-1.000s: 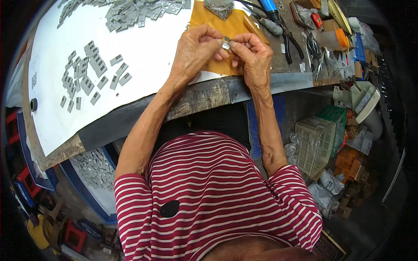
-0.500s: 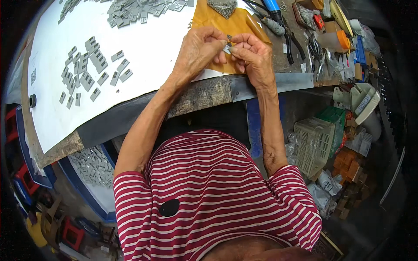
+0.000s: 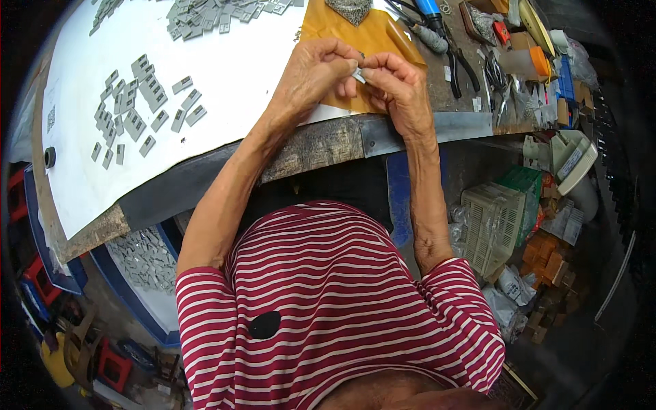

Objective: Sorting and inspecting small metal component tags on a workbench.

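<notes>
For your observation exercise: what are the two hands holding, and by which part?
A small grey piece, pinched between the fingertips of the left hand and right hand; which part cannot be told.

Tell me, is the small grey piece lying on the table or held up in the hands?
Held up. Fingers of the left hand and right hand pinch the small grey piece above the orange sheet.

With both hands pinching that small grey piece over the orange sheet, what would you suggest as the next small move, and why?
Probably keep the left hand steady and let the right hand finish working the small grey piece. Both sets of fingertips meet on it above the orange sheet, so it appears unfinished.
</notes>
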Demonstrator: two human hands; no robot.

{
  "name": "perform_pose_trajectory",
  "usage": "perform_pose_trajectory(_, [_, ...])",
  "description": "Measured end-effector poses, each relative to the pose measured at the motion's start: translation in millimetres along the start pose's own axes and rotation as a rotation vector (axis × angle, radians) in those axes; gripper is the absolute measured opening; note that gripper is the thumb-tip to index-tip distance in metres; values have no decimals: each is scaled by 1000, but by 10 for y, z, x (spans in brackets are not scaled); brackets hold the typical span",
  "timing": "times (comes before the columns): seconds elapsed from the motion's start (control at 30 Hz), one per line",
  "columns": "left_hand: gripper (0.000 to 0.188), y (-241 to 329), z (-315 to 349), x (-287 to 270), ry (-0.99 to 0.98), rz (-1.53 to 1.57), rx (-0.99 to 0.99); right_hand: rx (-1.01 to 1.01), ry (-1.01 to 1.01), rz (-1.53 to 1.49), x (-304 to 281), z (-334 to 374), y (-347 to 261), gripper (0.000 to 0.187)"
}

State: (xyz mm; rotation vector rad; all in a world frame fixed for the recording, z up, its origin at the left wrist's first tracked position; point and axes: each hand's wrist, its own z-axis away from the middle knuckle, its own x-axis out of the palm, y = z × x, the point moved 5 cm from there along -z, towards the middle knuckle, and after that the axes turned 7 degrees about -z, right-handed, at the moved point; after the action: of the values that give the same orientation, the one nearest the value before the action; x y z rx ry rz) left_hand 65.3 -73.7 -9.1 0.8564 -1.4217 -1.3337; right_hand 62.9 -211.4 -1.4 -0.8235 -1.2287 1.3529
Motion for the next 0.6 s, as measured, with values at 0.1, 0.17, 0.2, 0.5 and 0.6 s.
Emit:
perform_pose_trajectory(0.1, [16,1,-19,7,-8,42,9,-53,12,-45,30,20,-14,18])
perform_pose_trajectory(0.17, [16,-11,-23,3,-6,55,12,-79,58,-65,39,41,-27,17])
perform_pose_trajectory(0.2, [16,-25,-28,-1,5,53,26,-79,58,-65,40,41,-18,17])
perform_pose_trajectory(0.5, [16,-19,-26,-28,62,-12,69,-336,79,355,77,105,-108,21])
perform_pose_trajectory(0.6, [15,-22,-23,-27,61,-14,65,-349,68,339,115,130,-109,21])
